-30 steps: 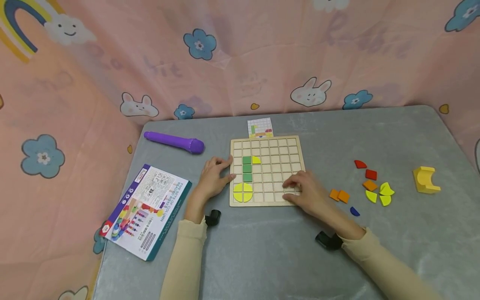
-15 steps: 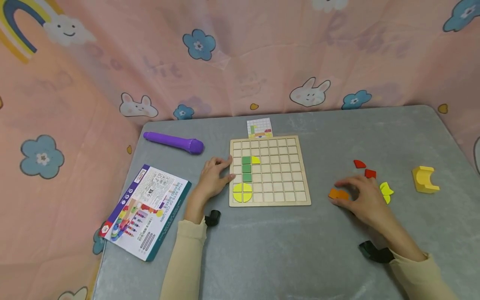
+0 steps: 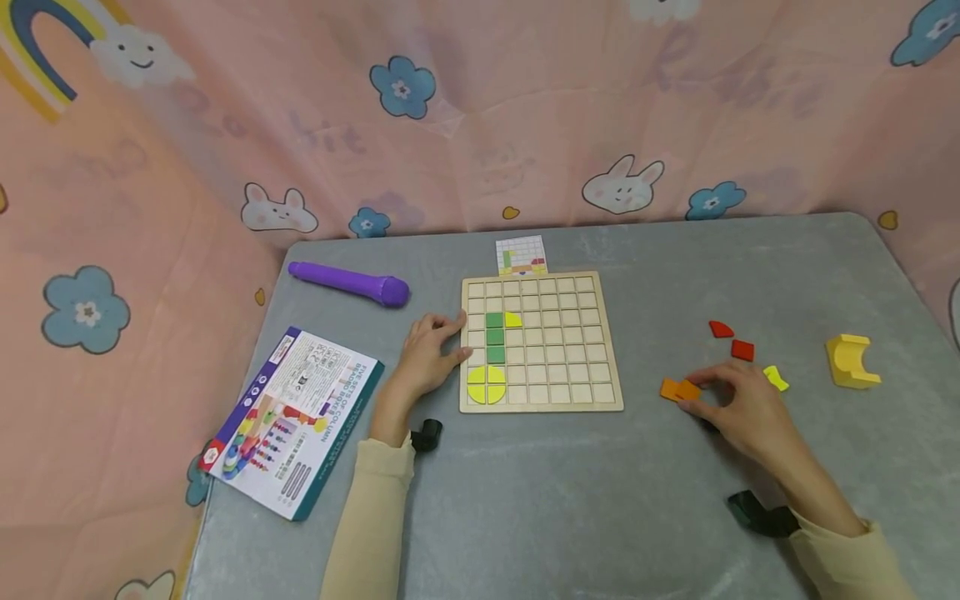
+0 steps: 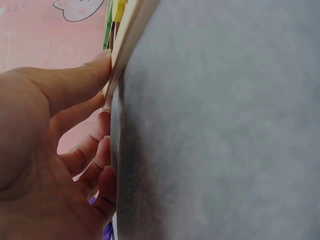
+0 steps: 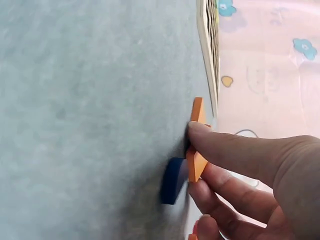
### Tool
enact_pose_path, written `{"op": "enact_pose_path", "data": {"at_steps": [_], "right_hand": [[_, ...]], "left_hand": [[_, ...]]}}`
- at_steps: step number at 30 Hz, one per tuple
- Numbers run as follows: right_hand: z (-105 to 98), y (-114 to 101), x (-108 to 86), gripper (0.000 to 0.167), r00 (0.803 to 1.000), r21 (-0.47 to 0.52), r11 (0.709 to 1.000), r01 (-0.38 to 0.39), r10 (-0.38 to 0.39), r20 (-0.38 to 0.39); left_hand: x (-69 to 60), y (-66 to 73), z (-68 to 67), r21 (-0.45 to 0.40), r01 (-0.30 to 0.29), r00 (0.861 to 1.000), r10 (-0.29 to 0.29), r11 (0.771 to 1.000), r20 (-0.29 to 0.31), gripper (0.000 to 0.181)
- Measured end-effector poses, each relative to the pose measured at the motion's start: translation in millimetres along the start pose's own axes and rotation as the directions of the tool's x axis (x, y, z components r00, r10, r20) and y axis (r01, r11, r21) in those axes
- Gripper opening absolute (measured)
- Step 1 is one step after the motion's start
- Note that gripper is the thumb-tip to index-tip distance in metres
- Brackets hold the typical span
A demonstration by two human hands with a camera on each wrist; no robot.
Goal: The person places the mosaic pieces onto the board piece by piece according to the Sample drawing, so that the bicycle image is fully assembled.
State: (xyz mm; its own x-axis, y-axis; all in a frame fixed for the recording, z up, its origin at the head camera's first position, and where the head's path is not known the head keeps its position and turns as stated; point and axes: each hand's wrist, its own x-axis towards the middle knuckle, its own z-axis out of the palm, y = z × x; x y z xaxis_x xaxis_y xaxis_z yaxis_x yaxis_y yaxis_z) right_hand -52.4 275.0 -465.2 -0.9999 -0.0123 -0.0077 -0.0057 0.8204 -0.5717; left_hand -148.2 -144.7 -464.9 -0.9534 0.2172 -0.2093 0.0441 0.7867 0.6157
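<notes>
My left hand [image 3: 422, 360] touches the left edge of the wooden grid board [image 3: 555, 409] with thumb and index fingertip spread apart. Green squares [image 3: 495, 337], a yellow quarter piece [image 3: 513, 320] and a yellow circle made of quarters [image 3: 486, 385] lie on the board. To its right, my right hand [image 3: 746, 410] pinches an orange square tile [image 3: 688, 390] that overlaps another orange tile [image 3: 667, 388]. A dark blue half-round piece [image 5: 172, 181] sits close by in the right wrist view; in the head view the hand hides it, along with some other pieces.
Beyond my right hand lie a red quarter piece [image 3: 721, 329], a red square [image 3: 742, 350], a yellow piece [image 3: 777, 378] and a yellow curved block [image 3: 851, 362]. A pattern card [image 3: 521, 254] touches the board's far side. Leftward are a purple microphone-shaped toy [image 3: 348, 283] and a box [image 3: 292, 425].
My right hand has left the board's lower right corner, swung right to the loose pieces and taken hold of an orange tile. My left hand stays at the board's edge.
</notes>
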Motion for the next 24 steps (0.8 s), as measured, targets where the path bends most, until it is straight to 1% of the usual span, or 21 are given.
{"op": "enact_pose_path", "data": {"at_steps": [2, 4, 7, 11, 19, 24], "right_hand": [[-1, -2, 1.5, 0.034, 1.000, -0.005, 1.000, -0.002, 0.002, 0.002], [0, -6, 4.4, 0.034, 1.000, 0.006, 1.000, 0.014, -0.014, -0.003], [4, -17, 9.1, 0.034, 0.998, 0.035, 0.998, 0.055, -0.054, -0.018], [16, -34, 15.1, 0.034, 0.993, 0.058, 0.991, 0.121, -0.120, -0.022], [36, -68, 31.8, 0.031, 0.980, 0.095, 0.977, 0.193, -0.197, 0.033], [55, -89, 41.5, 0.030, 0.961, 0.121, 0.957, 0.264, -0.271, 0.051]], "left_hand": [[0.5, 0.0, 0.2, 0.005, -0.001, 1.000, 0.001, 1.000, 0.000, 0.064], [0.6, -0.2, 0.1, 0.005, 0.002, 1.000, -0.002, 1.000, -0.001, 0.064], [0.3, 0.0, -0.1, 0.004, 0.002, 1.000, -0.002, 1.000, -0.004, 0.064], [0.0, 0.5, 0.0, 0.000, -0.001, 1.000, 0.001, 1.000, -0.009, 0.063], [0.9, -0.5, 0.8, 0.003, 0.001, 1.000, -0.001, 1.000, -0.015, 0.063], [0.4, 0.1, 0.4, 0.000, 0.002, 1.000, -0.002, 1.000, -0.012, 0.063]]}}
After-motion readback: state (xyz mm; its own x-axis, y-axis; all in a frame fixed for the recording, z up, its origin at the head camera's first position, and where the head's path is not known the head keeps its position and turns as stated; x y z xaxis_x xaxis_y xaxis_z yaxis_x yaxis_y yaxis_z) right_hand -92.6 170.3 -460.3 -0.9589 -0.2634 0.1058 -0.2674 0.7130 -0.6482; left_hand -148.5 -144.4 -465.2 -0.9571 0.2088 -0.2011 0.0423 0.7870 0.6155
